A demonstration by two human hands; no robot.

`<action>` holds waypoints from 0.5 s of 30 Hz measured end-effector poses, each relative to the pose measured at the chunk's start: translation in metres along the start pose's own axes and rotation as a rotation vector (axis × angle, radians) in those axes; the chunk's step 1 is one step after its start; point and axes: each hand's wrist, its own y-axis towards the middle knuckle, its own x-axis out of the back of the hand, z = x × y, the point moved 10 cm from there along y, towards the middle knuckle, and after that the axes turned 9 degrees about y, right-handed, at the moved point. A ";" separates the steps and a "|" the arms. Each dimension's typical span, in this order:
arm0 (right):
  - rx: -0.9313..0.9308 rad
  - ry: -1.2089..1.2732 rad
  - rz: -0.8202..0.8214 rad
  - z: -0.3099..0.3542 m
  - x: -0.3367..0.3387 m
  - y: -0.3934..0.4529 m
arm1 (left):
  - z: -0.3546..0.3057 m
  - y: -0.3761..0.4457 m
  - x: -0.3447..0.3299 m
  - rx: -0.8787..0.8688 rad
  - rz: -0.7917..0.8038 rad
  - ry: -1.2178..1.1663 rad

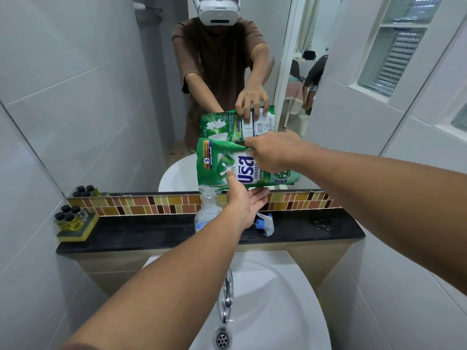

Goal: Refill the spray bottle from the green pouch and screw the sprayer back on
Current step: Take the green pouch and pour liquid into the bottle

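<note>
The green pouch (222, 165) hangs tilted on its side above the black ledge, its lower left corner right over the open neck of the clear spray bottle (207, 210). My right hand (273, 152) grips the pouch at its upper right edge. My left hand (245, 198) props the pouch from underneath with the thumb on its front and the fingers spread below. The bottle stands upright on the ledge, partly hidden by my left forearm. Lying on the ledge to the right of the bottle is the blue-and-clear sprayer head (265, 223), unscrewed.
A black stone ledge (151, 233) runs under the mirror (101, 97). Several small dark-capped bottles (69, 215) stand on a yellow sponge at its left end. Below are the chrome tap (226, 296) and white basin (278, 299). Tiled walls close in on both sides.
</note>
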 end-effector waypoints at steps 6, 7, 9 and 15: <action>-0.007 0.000 -0.005 -0.002 -0.003 0.002 | 0.000 0.001 0.002 -0.013 -0.009 0.005; -0.007 -0.003 -0.006 -0.002 -0.003 0.003 | -0.001 0.001 0.002 -0.014 -0.008 0.004; -0.006 -0.007 -0.007 -0.002 -0.001 0.003 | -0.002 0.001 0.001 -0.013 -0.008 0.005; -0.006 -0.018 -0.009 0.000 0.004 0.004 | -0.004 -0.001 -0.002 -0.019 0.001 -0.002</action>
